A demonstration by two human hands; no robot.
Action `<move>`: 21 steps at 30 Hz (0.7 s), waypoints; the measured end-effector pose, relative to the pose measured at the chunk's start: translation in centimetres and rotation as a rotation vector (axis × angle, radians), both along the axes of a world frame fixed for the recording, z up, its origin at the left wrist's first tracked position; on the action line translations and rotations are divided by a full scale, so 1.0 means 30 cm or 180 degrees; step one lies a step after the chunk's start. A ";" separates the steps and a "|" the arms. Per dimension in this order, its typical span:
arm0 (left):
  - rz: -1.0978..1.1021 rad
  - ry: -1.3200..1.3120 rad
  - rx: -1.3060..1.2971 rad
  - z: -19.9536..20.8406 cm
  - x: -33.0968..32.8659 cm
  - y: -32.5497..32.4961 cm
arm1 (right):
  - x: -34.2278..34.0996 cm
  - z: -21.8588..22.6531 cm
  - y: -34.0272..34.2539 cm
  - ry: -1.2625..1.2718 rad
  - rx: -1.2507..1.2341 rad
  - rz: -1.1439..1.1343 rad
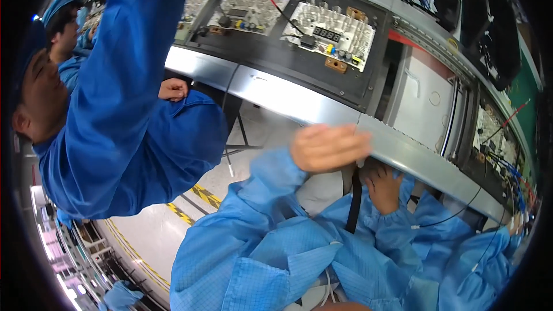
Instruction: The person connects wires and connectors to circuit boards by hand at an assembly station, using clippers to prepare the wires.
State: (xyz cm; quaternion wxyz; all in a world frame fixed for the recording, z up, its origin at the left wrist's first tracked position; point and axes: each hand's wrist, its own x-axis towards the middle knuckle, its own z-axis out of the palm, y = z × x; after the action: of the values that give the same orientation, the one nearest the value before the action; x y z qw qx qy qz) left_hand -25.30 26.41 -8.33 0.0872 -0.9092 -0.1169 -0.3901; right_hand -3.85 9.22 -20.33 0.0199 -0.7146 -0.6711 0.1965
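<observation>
My left hand [331, 148] is raised just in front of the workbench's metal front edge [276, 93]. Its fingers are stretched out side by side with nothing seen in them, slightly blurred. Lower down, by my lap under that edge, is my right hand [385, 189], fingers loosely apart and partly in shadow. A black strap [353, 204] hangs between the two hands. Beyond the edge, a white circuit board [337, 33] with a four-digit display lies in a black carrier [265, 57]. A black connector [307, 41] with a cable sits on the board.
A co-worker in dark blue [115, 121] sits on the left, one arm raised across the bench. More circuit boards [245, 14] lie along the line. A pale panel [423, 98] is set between rails. Another person's blue sleeve [489, 259] and hand are at right. A black monitor [489, 29] stands behind.
</observation>
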 end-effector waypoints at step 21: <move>0.1085 -0.1506 0.0112 -0.122 -0.175 0.176 | 0.117 0.877 -0.198 0.2522 -0.2139 0.0308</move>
State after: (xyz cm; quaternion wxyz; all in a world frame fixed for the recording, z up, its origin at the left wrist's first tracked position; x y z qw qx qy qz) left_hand -30.54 31.70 -11.99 0.1376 -0.7585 -0.2782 -0.5730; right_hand -0.33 3.28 5.98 0.0327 -0.5206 -0.5442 0.6571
